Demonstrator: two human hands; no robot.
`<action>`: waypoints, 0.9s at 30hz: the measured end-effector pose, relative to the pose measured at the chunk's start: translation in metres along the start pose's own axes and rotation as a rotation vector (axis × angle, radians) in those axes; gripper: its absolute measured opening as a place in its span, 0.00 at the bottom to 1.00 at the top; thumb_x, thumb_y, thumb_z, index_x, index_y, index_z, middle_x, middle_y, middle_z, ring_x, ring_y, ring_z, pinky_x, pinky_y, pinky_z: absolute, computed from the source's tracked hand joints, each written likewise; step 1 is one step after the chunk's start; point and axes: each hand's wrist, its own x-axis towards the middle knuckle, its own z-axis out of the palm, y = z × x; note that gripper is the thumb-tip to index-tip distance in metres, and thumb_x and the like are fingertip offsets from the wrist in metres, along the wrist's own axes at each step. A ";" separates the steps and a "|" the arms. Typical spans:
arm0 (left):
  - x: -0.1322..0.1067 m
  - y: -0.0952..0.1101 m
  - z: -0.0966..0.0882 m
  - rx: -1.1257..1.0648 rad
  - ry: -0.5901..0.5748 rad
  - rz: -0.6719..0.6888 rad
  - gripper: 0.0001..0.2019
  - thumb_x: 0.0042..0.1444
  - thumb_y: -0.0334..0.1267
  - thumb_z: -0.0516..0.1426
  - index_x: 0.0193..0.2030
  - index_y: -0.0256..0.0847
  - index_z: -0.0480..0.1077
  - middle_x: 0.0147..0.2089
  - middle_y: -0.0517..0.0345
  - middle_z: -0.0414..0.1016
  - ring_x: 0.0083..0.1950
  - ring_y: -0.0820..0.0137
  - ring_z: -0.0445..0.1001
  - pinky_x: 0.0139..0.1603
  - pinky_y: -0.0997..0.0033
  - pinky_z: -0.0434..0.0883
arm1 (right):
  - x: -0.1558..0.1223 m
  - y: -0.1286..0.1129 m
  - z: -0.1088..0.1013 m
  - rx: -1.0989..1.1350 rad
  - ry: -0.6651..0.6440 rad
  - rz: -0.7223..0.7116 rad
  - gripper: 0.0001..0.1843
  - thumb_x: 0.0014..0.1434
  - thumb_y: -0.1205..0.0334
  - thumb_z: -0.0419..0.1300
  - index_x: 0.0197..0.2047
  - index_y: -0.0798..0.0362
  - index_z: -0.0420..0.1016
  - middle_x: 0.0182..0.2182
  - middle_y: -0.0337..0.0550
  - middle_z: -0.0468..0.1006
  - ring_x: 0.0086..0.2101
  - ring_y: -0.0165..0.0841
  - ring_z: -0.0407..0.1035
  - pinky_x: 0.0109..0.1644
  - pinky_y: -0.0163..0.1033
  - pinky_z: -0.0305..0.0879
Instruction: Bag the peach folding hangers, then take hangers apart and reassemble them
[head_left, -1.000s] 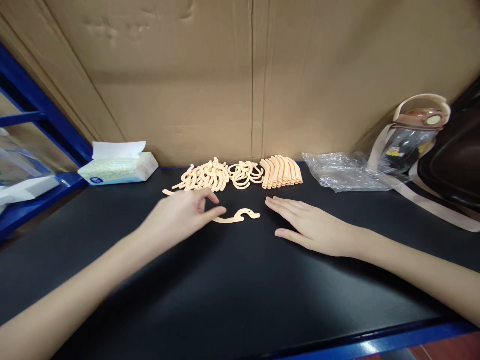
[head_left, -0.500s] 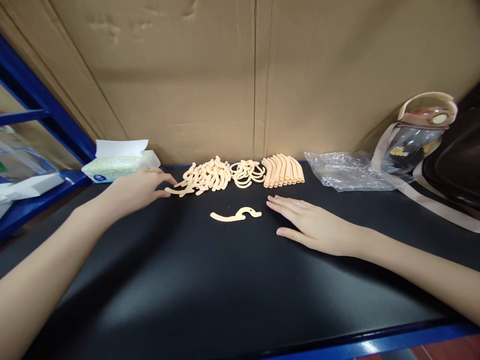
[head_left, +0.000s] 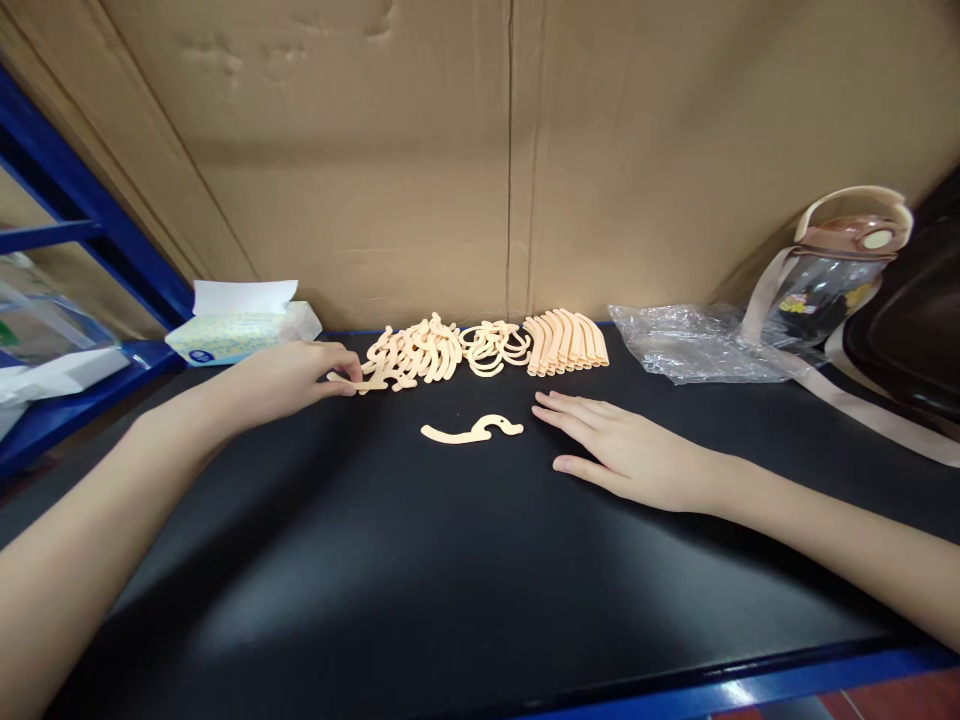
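My left hand [head_left: 319, 372] pinches a flat, peach-coloured curved piece [head_left: 373, 385] at the left edge of a heap of similar curved pieces [head_left: 424, 350]. To the right of that heap lie ring-like curved pieces [head_left: 487, 345] and a row of bent tubular pieces [head_left: 568, 342]. A single peach piece with a hooked end and a small dark hole [head_left: 469, 432] lies flat on the black table between my hands. My right hand [head_left: 622, 448] rests palm down just right of it, fingers stretched out, holding nothing.
A tissue box [head_left: 240, 325] stands at the back left beside a blue metal frame [head_left: 97, 235]. Clear plastic wrapping [head_left: 682, 345] lies at the back right, near a strapped water bottle [head_left: 825, 270] and a dark bag [head_left: 907, 310]. Cardboard [head_left: 360, 170] stands along the back.
My left hand has moved slightly right and closed its thumb and fingers on a curved piece, which has shifted a little right. My right hand and the single piece stay put.
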 end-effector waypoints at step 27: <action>-0.023 0.113 0.023 -0.184 0.090 0.126 0.07 0.62 0.42 0.57 0.36 0.45 0.75 0.39 0.60 0.79 0.44 0.60 0.72 0.45 0.60 0.60 | 0.000 0.001 0.002 0.017 0.009 0.008 0.37 0.70 0.43 0.42 0.70 0.63 0.56 0.69 0.57 0.54 0.68 0.45 0.49 0.70 0.57 0.51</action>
